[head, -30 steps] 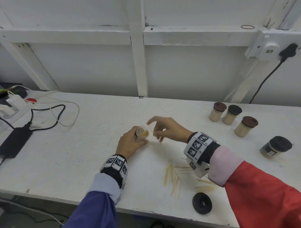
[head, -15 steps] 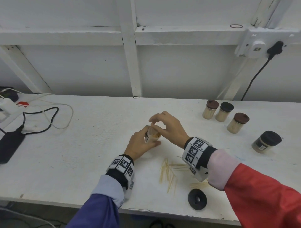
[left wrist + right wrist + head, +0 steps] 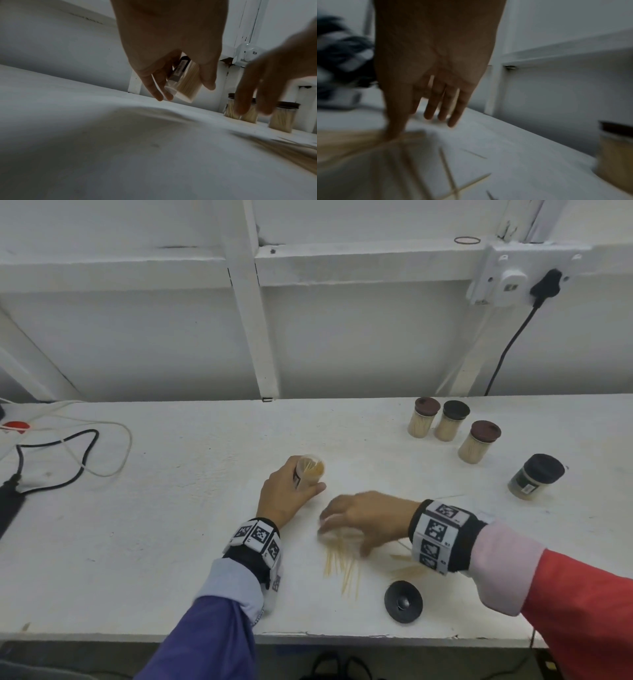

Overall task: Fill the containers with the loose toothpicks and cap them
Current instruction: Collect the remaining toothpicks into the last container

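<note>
My left hand (image 3: 291, 491) grips an uncapped clear container (image 3: 310, 469) partly filled with toothpicks, tilted and lifted just off the white table (image 3: 171, 508); the left wrist view shows the container (image 3: 184, 79) between thumb and fingers. My right hand (image 3: 356, 518) is blurred and reaches down onto the pile of loose toothpicks (image 3: 342, 566), fingers straight, the thumb touching the pile of toothpicks (image 3: 368, 142) in the right wrist view. A black cap (image 3: 403, 601) lies upside down near the front edge.
Three capped full toothpick containers (image 3: 445, 426) and a wider jar with a black lid (image 3: 536, 475) stand at the back right. Cables (image 3: 68, 450) and a black adapter lie at the left. A wall socket (image 3: 510, 282) with a plug is at the upper right.
My right hand has left the container's mouth and dropped toward me onto the loose toothpick pile. The left hand keeps its hold on the container.
</note>
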